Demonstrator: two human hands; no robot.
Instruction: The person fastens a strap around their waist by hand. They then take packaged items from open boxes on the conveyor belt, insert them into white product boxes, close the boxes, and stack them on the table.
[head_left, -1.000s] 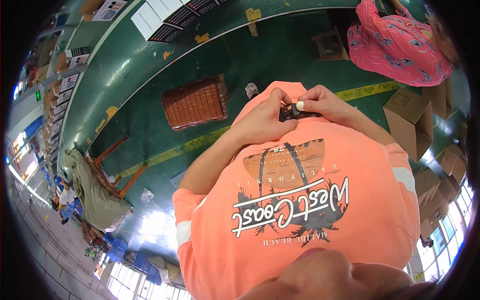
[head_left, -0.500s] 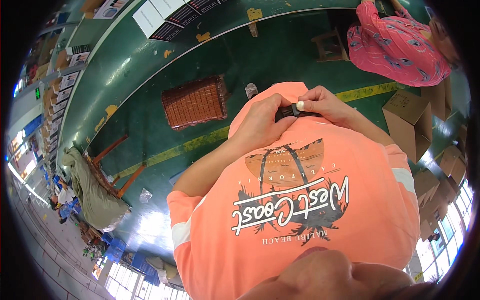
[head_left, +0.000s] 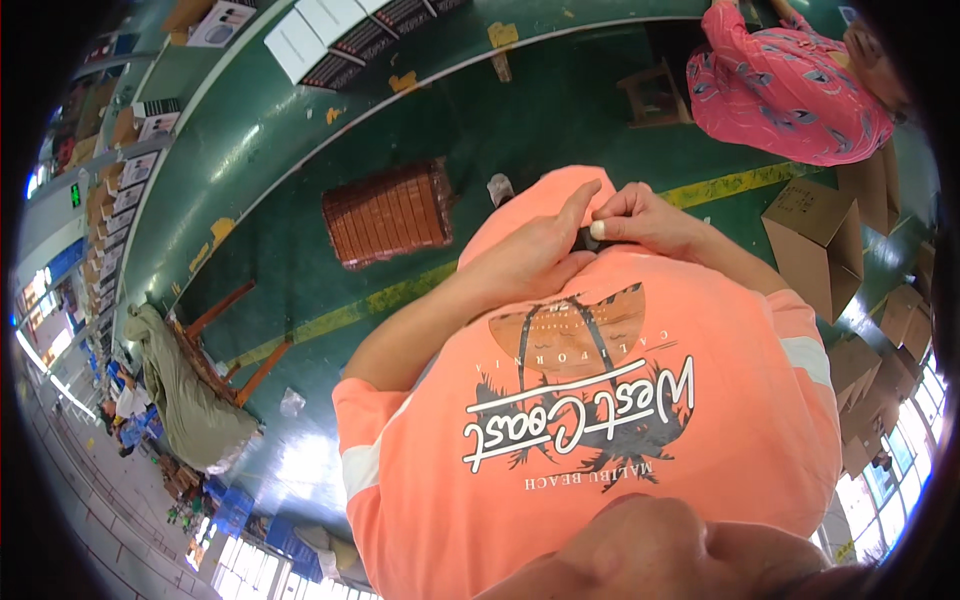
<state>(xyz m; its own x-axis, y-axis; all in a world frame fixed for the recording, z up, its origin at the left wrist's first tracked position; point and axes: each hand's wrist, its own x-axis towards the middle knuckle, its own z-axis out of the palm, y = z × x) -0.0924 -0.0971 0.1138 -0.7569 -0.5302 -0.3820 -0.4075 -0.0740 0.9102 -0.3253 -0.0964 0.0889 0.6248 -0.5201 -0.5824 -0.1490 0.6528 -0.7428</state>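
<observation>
At the waist, in front of the orange T-shirt (head_left: 580,350), both my hands meet on a small black thing (head_left: 588,240). It looks like part of a strap or buckle, mostly covered by the fingers. My left hand (head_left: 540,248) closes on its left side, thumb below and index finger raised along the top. From the other side my right hand (head_left: 645,220) pinches it with thumb and curled index finger; its thumb has a pale tip.
A green workbench (head_left: 240,120) curves along the far side, bearing white and black boxes (head_left: 325,45). A brown slatted mat (head_left: 388,215) lies ahead. A cloth-draped chair (head_left: 185,390) stands left; cardboard boxes (head_left: 815,235) stand right. A person in pink (head_left: 790,95) sits at far right.
My left index finger has lifted and straightened. My right hand has shifted slightly, and less of the black thing shows between my hands. The view has moved a little.
</observation>
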